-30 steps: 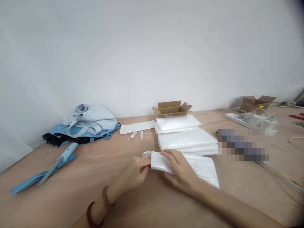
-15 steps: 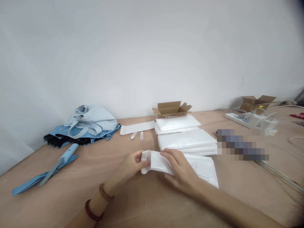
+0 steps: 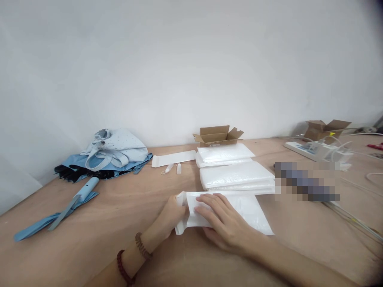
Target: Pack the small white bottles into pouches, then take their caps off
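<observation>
A white bubble mailer (image 3: 243, 209) lies on the table in front of me, its mouth and flap turned to the left. My right hand (image 3: 223, 219) grips it near the mouth, fingers spread on top and thumb underneath. At the mouth, my left hand (image 3: 173, 215) is curled closed. Its fingertips reach into the opening, so what they hold, if anything, is hidden. Just behind stand two stacks of white bubble mailers: a nearer stack (image 3: 236, 175) and a farther stack (image 3: 226, 152).
An open cardboard box (image 3: 217, 136) stands by the wall. Left of it lie a flat white strip (image 3: 174, 158) and two small whitish pieces (image 3: 178, 169). A blue umbrella (image 3: 89, 187) and light-blue bag (image 3: 122, 147) occupy the left. A power strip (image 3: 302, 150) with cables sits right.
My left hand has moved further into the mailer's mouth and curled. The mouth is wider and the mailer lies flatter. My right hand has shifted slightly down with its fingers more spread.
</observation>
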Motion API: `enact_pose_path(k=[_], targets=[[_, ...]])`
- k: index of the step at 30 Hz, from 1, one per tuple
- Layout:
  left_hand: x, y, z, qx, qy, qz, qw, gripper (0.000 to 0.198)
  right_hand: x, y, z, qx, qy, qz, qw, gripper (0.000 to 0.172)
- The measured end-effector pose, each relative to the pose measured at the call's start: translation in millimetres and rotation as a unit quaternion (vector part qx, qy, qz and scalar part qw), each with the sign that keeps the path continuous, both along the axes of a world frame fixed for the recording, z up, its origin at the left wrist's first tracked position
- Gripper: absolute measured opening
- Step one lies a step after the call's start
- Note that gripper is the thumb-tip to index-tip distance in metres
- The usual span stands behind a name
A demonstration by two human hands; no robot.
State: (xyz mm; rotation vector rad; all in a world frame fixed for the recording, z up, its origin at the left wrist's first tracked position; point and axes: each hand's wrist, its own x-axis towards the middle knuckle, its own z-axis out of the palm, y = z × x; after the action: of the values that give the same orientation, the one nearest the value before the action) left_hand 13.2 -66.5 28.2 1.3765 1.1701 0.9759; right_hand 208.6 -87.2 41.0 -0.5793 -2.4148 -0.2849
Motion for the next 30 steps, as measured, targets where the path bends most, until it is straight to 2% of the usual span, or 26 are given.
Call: enact_pose_path(k=[3,6,11,18,22,25,28,30], targets=[[-5,1,4.7,-0.082,-0.084,-0.001,0.993,0.028,0,-1,-0.2,0.011,-0.013,-0.006,1.000,0.047],[-9,4,8.9,-0.131,-0.140,0.014,0.981,0.033,-1,-1,-2.9,0.034,-0.018,-0.034,0.999,0.047],[-12,5,9.1,-0.097,-0.116,0.027,0.988,0.033,-5,0,-8.6,0.086,-0.029,-0.086,0.992,0.043],[-15,3,16.1,-0.091,-0.073,0.034,0.993,0.043,-5,-5,-2.4,0.088,-0.043,-0.055,0.994,0.035],[-17,4,20.4,-0.078,-0.053,-0.005,0.996,0.048,-6,-8,2.4,0.093,-0.048,-0.054,0.993,0.034],[-18,4,21.5,-0.032,-0.038,-0.040,0.998,0.039,-6,-7,2.9,0.104,-0.054,-0.067,0.991,0.034],[-19,1,23.1,0.096,0.053,-0.064,0.992,0.026,-5,-7,2.1,0.118,-0.068,-0.079,0.987,0.032],[-18,-1,24.3,0.182,0.129,-0.074,0.972,0.021,-4,-6,2.1,0.131,-0.075,-0.088,0.985,0.031]])
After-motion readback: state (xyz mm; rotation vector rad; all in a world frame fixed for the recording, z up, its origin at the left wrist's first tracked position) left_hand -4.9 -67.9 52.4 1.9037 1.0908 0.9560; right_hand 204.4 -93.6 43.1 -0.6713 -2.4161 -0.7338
